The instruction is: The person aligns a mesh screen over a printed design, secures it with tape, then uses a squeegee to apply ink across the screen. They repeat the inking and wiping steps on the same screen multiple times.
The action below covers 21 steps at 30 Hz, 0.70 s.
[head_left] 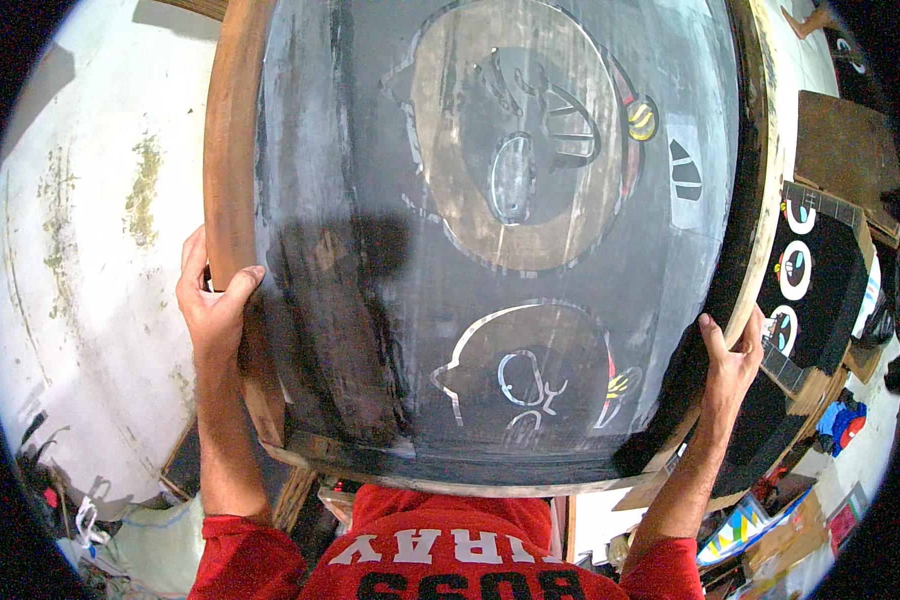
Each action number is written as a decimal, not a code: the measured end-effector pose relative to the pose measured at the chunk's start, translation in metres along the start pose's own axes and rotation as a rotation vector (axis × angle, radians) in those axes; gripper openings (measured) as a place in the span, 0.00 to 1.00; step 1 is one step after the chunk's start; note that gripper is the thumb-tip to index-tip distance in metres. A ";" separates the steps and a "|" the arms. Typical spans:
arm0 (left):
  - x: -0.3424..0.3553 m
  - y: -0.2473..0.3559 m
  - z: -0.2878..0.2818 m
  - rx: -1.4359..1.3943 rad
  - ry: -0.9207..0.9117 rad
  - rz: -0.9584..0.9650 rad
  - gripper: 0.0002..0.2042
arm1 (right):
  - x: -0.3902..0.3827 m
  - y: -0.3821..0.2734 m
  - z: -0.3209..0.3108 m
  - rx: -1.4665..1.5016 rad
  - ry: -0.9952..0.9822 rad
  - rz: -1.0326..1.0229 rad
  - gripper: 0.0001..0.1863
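Gripping a large wooden-framed printing screen (490, 230) by both side rails, the left hand (210, 300) has its fingers curled around the left rail and the right hand (735, 355) clasps the right rail, the screen upright before the red shirt (420, 550).

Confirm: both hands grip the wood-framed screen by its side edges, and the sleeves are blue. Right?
Not quite. In the head view the sleeves are red, not blue. The rest holds: the left hand and the right hand grip the wood-framed screen by its side edges.
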<state>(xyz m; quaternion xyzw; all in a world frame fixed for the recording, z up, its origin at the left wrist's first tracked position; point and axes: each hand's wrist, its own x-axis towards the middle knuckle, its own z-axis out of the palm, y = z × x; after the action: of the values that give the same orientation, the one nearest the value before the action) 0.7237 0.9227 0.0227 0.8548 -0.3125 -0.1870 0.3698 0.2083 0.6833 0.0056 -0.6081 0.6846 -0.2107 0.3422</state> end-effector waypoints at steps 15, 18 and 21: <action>-0.002 -0.002 0.000 0.004 -0.009 0.042 0.31 | 0.004 0.011 -0.003 -0.067 -0.015 -0.082 0.31; -0.002 -0.003 0.001 0.000 -0.009 0.043 0.31 | 0.004 0.008 -0.002 -0.112 -0.005 -0.105 0.31; -0.004 -0.002 0.002 0.022 0.014 0.033 0.30 | 0.003 0.003 0.000 -0.052 0.000 -0.065 0.30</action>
<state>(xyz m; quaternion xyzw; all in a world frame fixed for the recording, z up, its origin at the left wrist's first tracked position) 0.7209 0.9256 0.0200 0.8547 -0.3261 -0.1713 0.3659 0.2058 0.6814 0.0029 -0.6386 0.6699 -0.2038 0.3192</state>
